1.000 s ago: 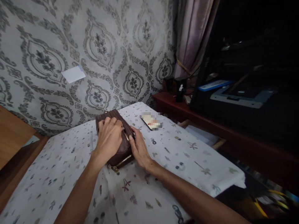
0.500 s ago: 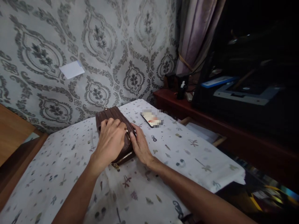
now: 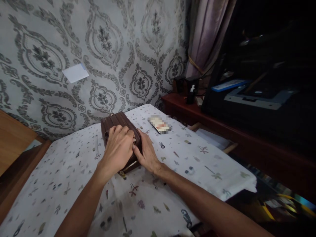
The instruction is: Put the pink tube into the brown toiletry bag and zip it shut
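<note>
A brown, pleated handbag (image 3: 118, 120) with gold-coloured zips lies on the patterned tablecloth, below the middle of the view. My left hand (image 3: 119, 144) is on top of it, fingers curled and their tips hidden against the bag. Along the bag's right side, my right hand (image 3: 147, 153) holds its edge, with the thumb towards the left hand and the fingers partly hidden. Near the bag's close end, a gold zip (image 3: 130, 167) runs along the edge. What is inside the bag cannot be seen.
A phone (image 3: 159, 124), partly pixelated, lies right of the bag. A dark red cabinet (image 3: 182, 103) with a large dark screen (image 3: 261, 59) stands on the right, its drawer (image 3: 214, 137) partly out. Patterned wallpaper with a white paper (image 3: 75, 73) rises behind; wooden furniture (image 3: 14, 141) is at left.
My right thumb has moved left and down, closer to my left hand. The left hand has barely shifted, and the bag stays in place.
</note>
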### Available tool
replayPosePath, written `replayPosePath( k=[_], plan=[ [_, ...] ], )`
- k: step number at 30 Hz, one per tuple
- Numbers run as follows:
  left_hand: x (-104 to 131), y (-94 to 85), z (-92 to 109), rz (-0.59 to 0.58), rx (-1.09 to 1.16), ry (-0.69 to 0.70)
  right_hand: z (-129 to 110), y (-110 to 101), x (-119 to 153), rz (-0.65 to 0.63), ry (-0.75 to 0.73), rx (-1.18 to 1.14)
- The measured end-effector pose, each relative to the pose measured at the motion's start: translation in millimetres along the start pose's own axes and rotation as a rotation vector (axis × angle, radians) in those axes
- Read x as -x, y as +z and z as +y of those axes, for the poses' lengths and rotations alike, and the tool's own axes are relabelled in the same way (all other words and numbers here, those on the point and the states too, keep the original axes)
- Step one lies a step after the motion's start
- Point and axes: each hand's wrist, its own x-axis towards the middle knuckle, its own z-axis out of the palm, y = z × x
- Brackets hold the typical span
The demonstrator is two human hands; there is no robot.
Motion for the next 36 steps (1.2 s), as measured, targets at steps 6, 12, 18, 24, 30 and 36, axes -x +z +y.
replayPosePath(
  k=[6,12,18,24,30,36],
  plan=[
    [2,0.0,3,-0.011,0.021,0.021,1,-3,-4,-0.034,0.011,-0.020],
    [7,-7.6,-12,0.225,0.190,-0.035,-4,-7,-5,-0.036,0.065,-0.047],
    [35,7.9,-58,0.420,0.486,-0.344,-6,-6,-7,0.002,0.126,-0.093],
    [47,25.7,-60,0.321,0.632,-0.477,-13,-4,-1,0.075,0.053,-0.006],
    [38,21.8,-44,0.356,0.532,-0.474,-23,-3,6,0.050,-0.165,0.129],
    [39,17.9,-42,0.366,0.694,-0.483,-15,1,6,0.005,-0.189,0.185]
  ],
)
